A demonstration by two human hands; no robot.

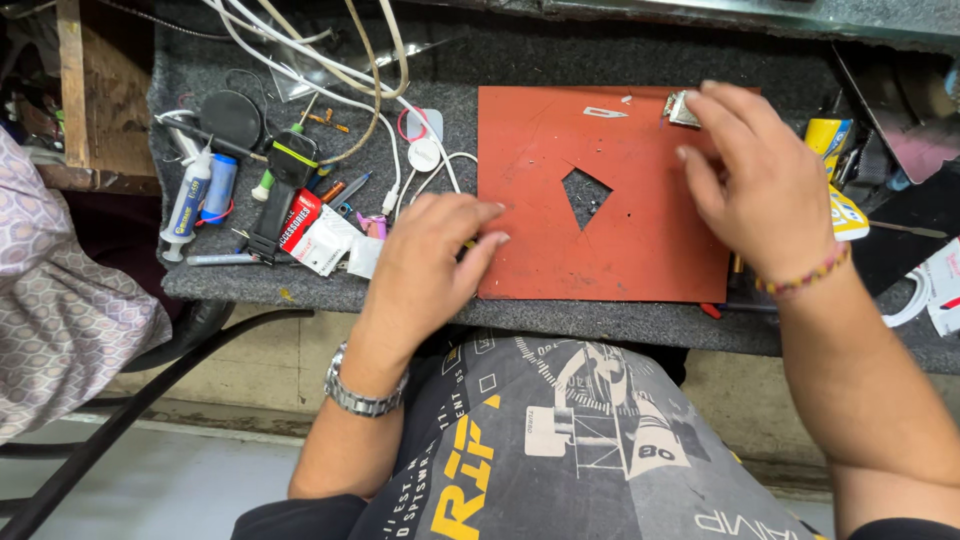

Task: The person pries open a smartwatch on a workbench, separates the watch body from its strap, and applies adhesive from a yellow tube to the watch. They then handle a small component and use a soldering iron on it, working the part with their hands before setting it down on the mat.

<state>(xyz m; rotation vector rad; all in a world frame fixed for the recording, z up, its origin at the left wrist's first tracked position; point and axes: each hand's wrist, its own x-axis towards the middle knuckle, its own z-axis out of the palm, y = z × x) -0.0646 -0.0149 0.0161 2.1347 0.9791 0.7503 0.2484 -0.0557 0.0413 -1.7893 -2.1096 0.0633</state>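
- Grey, felt-like covering runs over the worktop [620, 320], which spans the whole view in front of the seated person.
- Red-orange silicone mat [640, 240] lies flat on that covering, squarish, with a kite-shaped hole [586, 196] cut near its middle; it sits between the two hands.
- Right hand [765, 190] rests over the mat's far right part, fingers spread and loosely curled, gripping nothing; its fingertips reach to the small metal part.
- Left hand [435, 255] lies palm down at the mat's near left edge, fingers extended and touching that edge, holding nothing that can be seen.
- White cables [345, 75] loop across the far left of the worktop, well apart from both hands.
- Black-and-green tool [285, 185] lies with its long axis running away from the person, left of the left hand among tubes and packets.
- Small metal part [683, 108] sits at the mat's far right corner, touching the right fingertips. It is far ahead and to the right of the left hand, so the right hand is much nearer.
- White blade-shaped sliver [604, 112] lies on the mat left of that part, its long axis running left to right.
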